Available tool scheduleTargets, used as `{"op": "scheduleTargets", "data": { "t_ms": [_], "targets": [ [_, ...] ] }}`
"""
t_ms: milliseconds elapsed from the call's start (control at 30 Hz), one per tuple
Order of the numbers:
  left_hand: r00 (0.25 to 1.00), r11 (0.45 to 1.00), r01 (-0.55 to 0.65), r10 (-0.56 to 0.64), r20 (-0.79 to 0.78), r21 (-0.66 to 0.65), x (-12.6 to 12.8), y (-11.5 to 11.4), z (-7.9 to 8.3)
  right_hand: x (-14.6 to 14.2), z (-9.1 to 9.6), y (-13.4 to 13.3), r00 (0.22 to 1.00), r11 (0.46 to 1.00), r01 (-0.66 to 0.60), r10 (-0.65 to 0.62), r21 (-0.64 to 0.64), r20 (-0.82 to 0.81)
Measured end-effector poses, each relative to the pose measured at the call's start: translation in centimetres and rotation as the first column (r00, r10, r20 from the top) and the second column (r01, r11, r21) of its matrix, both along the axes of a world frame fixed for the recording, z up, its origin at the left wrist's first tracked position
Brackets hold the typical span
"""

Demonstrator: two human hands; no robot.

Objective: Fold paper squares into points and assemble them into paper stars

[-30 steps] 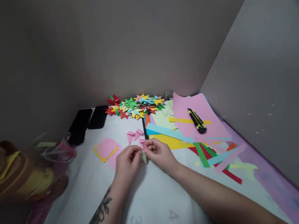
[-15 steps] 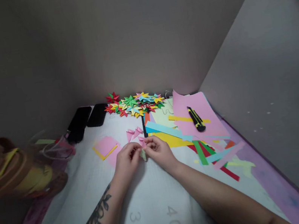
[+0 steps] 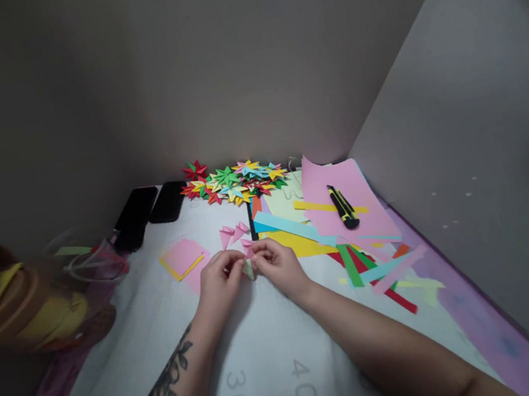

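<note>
Though small, one green paper (image 3: 249,269) between two hands (image 3: 219,278)

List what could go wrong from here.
The small pale paper pinched between the left hand and right hand might slip or crease askew. The cutter lies on the pink sheet, so tugging that sheet could drag it. The loose strips might scatter if the right arm brushes them.

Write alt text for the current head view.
A person's left hand and right hand pinch a small pale paper piece above a white mat. Behind lies a heap of paper stars; to the right, a cutter rests over pink paper, with coloured strips nearer.
</note>
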State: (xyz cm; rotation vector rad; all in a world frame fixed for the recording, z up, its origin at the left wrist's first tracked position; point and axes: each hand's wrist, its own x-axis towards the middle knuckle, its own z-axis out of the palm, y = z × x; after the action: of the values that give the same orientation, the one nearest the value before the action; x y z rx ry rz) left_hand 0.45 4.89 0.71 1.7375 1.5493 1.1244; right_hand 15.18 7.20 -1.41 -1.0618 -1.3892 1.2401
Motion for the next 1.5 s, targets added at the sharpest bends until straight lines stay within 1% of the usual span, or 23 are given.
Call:
{"op": "scheduleTargets", "data": {
  "t_ms": [167,333,433,567,633,733,833,967,1133,1267,1400,1500],
  "targets": [
    [1.0,1.0,-0.012,0.011,-0.01,-0.009,0.05,0.03,-0.13,0.01,0.27,-0.13,0.999,1.0,0.01,-0.01,0.018,0.037],
    [1.0,0.999,-0.018,0.017,-0.011,-0.033,0.26,-0.05,0.0,-0.15,0.27,-0.14,1.0,1.0,0.007,-0.008,0.023,0.023],
    [0.998,0.998,-0.021,0.024,0.057,-0.062,0.48,-0.11,-0.01,-0.25,0.29,-0.09,1.0,1.0,0.013,-0.013,0.028,0.022],
    [0.986,0.994,-0.044,0.059,0.153,-0.102,0.71,-0.14,-0.07,-0.25,0.39,0.03,0.998,0.999,0.052,-0.051,0.012,-0.048],
    [0.985,0.99,-0.034,0.056,0.164,-0.135,0.75,-0.14,-0.02,-0.22,0.35,0.1,0.995,0.998,0.06,-0.06,-0.003,-0.078],
    [0.984,0.983,-0.032,0.063,0.167,-0.183,0.72,-0.14,0.14,-0.18,0.08,0.21,0.994,0.998,0.04,-0.045,-0.05,-0.102],
    [0.981,0.979,-0.042,0.078,0.176,-0.198,0.64,-0.1,0.2,-0.12,-0.29,0.3,0.992,0.996,0.02,-0.032,-0.09,-0.126],
    [0.98,0.977,-0.046,0.085,0.182,-0.209,0.53,0.0,-0.01,-0.07,-0.51,0.33,0.992,0.994,0.034,-0.046,-0.1,-0.119],
    [0.979,0.972,-0.039,0.083,0.185,-0.23,0.43,0.08,-0.14,-0.08,-0.47,0.3,0.99,0.991,0.011,-0.03,-0.131,-0.141],
    [0.978,0.971,-0.026,0.073,0.193,-0.237,0.41,0.13,-0.15,-0.08,-0.41,0.32,0.991,0.993,0.021,-0.036,-0.117,-0.128],
    [0.966,0.973,-0.015,0.074,0.247,-0.232,0.48,0.1,-0.11,-0.2,-0.1,0.26,0.993,0.994,0.005,-0.018,-0.112,-0.12],
    [0.945,0.969,0.001,0.079,0.317,-0.246,0.53,0.12,-0.02,-0.27,0.16,0.16,0.992,0.992,-0.009,-0.007,-0.125,-0.125]
  ]
}}
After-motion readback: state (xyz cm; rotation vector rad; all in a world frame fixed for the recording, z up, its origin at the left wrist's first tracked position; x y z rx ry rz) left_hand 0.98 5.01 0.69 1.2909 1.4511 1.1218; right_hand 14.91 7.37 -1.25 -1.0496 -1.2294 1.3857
